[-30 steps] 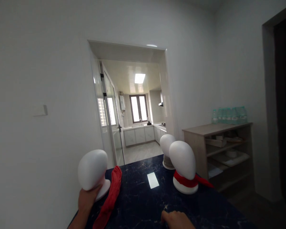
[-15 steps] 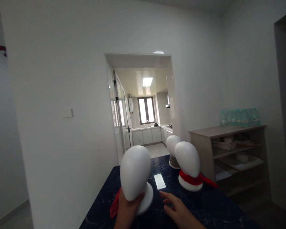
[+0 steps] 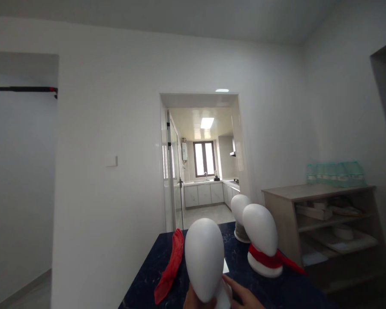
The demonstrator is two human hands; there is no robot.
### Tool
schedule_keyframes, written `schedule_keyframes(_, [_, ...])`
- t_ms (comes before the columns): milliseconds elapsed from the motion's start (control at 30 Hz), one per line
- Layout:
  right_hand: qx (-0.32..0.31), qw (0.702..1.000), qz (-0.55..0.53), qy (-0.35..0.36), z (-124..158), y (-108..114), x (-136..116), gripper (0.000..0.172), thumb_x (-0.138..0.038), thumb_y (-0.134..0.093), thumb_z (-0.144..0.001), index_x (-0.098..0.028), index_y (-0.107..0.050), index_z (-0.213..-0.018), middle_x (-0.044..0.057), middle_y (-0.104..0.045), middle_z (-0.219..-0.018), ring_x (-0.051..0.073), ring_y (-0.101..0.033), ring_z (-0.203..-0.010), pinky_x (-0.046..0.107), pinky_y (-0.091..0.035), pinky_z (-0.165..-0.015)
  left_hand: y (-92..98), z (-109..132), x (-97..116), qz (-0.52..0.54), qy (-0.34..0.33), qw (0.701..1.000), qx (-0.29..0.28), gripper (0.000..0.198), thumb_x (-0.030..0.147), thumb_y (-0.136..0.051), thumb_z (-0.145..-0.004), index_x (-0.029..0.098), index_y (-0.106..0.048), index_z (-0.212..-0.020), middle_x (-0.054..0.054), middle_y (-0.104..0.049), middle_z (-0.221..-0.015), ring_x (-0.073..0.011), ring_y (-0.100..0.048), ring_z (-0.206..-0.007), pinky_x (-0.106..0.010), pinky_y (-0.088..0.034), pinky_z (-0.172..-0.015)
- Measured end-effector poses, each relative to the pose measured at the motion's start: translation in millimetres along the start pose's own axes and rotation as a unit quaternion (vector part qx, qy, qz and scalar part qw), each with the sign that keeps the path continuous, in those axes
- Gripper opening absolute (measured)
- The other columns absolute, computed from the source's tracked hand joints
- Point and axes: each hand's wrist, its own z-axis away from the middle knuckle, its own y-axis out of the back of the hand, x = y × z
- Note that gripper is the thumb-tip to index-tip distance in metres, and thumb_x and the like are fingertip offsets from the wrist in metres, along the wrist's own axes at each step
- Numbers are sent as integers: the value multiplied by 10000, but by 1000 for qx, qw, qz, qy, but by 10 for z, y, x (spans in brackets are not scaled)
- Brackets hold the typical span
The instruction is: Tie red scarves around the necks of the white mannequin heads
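Observation:
A white mannequin head (image 3: 204,259) without features stands close in front of me, at the near part of the dark blue table. My left hand (image 3: 191,298) is closed around its neck, partly hidden under the head. From the other side, my right hand (image 3: 241,295) has its fingers against the neck and base. A red scarf (image 3: 171,268) lies folded lengthwise to the left of this head. To the right, a second mannequin head (image 3: 260,229) wears another red scarf (image 3: 265,257) around its neck, one end trailing right.
A third mannequin head (image 3: 239,208) stands behind the second on the dark marbled table (image 3: 144,266). At right is a wooden shelf unit (image 3: 278,214) with bottled water (image 3: 336,174) on top. Beyond the table, a doorway opens to a kitchen (image 3: 204,195).
My right hand has come over to the near mannequin head and touches it. That head has turned more upright. The red scarf beside it is now in full view. My view has tilted up and left.

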Motion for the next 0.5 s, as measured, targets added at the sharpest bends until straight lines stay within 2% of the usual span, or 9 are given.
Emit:
schedule_keyframes(67, [-6, 1000, 21, -10, -18, -8, 62, 857, -429, -648, -925, -179, -376, -1698, 139, -413, -1743, 315, -392, -1628, 481, -272, -1356, 15, -4, 25, 3, -7, 1000, 5, 883, 540, -775, -716, 244, -595, -1528, -154, -755, -1449, -427, -642, -1431, -516, -574, -1190])
schedule_keyframes(133, [-11, 999, 36, -18, -22, -19, 82, 915, -257, -617, -829, -166, -361, -1702, 125, -408, -1745, 293, -386, -1632, 468, -263, -1360, 32, -3, 36, 3, -12, 1000, 7, 870, 515, -786, -705, 235, -606, -1508, -160, -765, -1427, -426, -650, -1422, -518, -575, -1185])
schedule_keyframes(200, [-15, 999, 43, -22, -12, -27, 55, 985, -168, -578, -739, -157, -365, -1700, 119, -426, -1735, 280, -404, -1623, 457, -271, -1356, 52, 10, 35, 2, -8, 1000, 8, 852, 507, -800, -698, 264, -619, -1494, -152, -772, -1415, -425, -660, -1409, -515, -582, -1175])
schedule_keyframes(367, [-33, 999, 31, -15, 20, -33, -71, 1046, -124, -543, -682, -156, -344, -1709, 121, -423, -1732, 269, -424, -1612, 445, -290, -1346, 103, 61, 17, -1, 7, 1000, 7, 887, 511, -822, -689, 269, -596, -1512, -165, -769, -1412, -442, -665, -1398, -531, -572, -1173])
schedule_keyframes(500, [-43, 998, 36, -13, 26, -35, -69, 1069, -122, -536, -659, -196, -354, -1710, 93, -411, -1743, 259, -431, -1609, 441, -294, -1343, 136, 80, 0, 2, 18, 1000, 6, 909, 517, -820, -685, 297, -570, -1532, -145, -774, -1409, -431, -663, -1404, -522, -573, -1173])
